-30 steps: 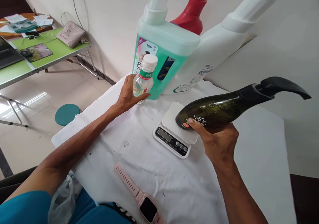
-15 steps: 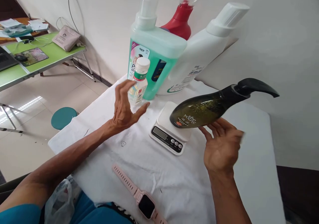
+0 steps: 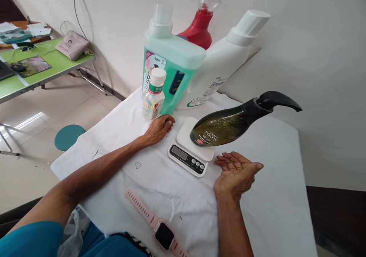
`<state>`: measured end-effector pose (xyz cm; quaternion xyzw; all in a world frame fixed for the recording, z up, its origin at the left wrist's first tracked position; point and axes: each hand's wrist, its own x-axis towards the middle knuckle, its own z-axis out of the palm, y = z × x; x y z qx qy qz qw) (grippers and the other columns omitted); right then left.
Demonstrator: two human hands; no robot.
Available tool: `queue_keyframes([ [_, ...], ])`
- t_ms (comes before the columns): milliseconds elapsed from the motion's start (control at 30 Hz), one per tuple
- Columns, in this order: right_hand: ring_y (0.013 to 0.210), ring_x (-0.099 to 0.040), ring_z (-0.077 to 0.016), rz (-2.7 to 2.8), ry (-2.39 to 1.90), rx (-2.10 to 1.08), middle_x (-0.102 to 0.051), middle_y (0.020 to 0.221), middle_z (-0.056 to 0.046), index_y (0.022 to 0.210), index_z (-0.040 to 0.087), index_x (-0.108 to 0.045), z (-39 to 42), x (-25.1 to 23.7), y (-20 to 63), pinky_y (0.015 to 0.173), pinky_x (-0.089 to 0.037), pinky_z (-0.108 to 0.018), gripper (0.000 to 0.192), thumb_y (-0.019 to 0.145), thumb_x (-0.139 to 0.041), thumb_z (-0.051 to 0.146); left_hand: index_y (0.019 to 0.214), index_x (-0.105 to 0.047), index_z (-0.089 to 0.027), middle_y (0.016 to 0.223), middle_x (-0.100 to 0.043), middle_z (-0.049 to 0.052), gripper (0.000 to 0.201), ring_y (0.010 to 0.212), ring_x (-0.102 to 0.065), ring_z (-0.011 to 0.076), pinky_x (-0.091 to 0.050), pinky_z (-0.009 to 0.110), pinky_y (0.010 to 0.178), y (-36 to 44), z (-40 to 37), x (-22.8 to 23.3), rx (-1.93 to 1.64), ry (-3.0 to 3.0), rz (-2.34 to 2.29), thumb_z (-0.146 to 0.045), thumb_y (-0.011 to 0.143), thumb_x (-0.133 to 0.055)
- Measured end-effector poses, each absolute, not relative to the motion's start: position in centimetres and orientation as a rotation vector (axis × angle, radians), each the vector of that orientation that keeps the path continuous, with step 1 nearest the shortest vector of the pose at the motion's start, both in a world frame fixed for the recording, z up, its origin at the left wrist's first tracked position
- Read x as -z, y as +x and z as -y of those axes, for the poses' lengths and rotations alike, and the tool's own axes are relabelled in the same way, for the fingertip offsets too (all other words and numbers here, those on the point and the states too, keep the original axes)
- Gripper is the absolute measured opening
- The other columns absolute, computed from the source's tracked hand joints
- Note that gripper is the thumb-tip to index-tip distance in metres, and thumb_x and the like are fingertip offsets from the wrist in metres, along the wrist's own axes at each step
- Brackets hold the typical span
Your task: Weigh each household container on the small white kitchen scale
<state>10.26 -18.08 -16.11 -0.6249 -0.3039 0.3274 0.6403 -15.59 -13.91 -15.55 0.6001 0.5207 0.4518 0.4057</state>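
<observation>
okay, my right hand (image 3: 236, 175) has let go: palm up, fingers loosely spread, empty. pump bottle (image 3: 223, 125) stands unaided on the scale (image 3: 186, 159), likely giving it the full weight. left hand (image 3: 157, 130), off the small bottle (image 3: 153, 100), curls, seemingly empty.

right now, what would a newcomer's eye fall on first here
Probably the glossy dark green pump bottle resting on the small white digital scale, just beyond the person's open right hand. Next, the large translucent bottle of bright green liquid, farther back and to the left. Then the pale pink smartwatch, lying near the front of the white cloth.
</observation>
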Motion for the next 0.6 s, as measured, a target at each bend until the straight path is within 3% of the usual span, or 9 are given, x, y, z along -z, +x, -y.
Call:
queue_keyframes([
  [400,0.058,-0.063,-0.0182,0.724,-1.441,-0.774,-0.064,0.07,-0.005,0.089,0.016,-0.063,18.41,15.81,10.24,0.047,-0.047,-0.03,0.088,0.077,-0.04,0.101,0.102,-0.065,-0.019,0.089,-0.069,0.004,0.017,0.075,-0.066,0.017,-0.058,0.033,0.074,-15.71,13.94,15.62,-1.096,1.643,-1.357,-0.023,0.098,-0.048],
  [500,0.057,-0.062,-0.0181,0.744,-1.439,-0.77,-0.063,0.069,-0.005,0.088,0.017,-0.063,18.4,15.86,10.3,0.046,-0.047,-0.03,0.087,0.079,-0.039,0.1,0.103,-0.063,-0.018,0.087,-0.068,0.005,0.02,0.076,-0.065,0.0187,-0.057,0.035,0.074,-15.68,14.16,15.65,-1.088,1.653,-1.359,-0.034,0.102,-0.05],
  [600,0.054,-0.06,-0.0173,0.758,-1.443,-0.763,-0.063,0.068,-0.005,0.086,0.017,-0.062,18.22,15.79,10.34,0.044,-0.046,-0.03,0.087,0.08,-0.036,0.099,0.114,-0.06,-0.017,0.108,-0.069,0.012,0.038,0.089,-0.068,0.0213,-0.06,0.039,0.081,-15.16,14.8,15.19,-1.206,1.662,-1.383,-0.053,0.104,-0.054],
])
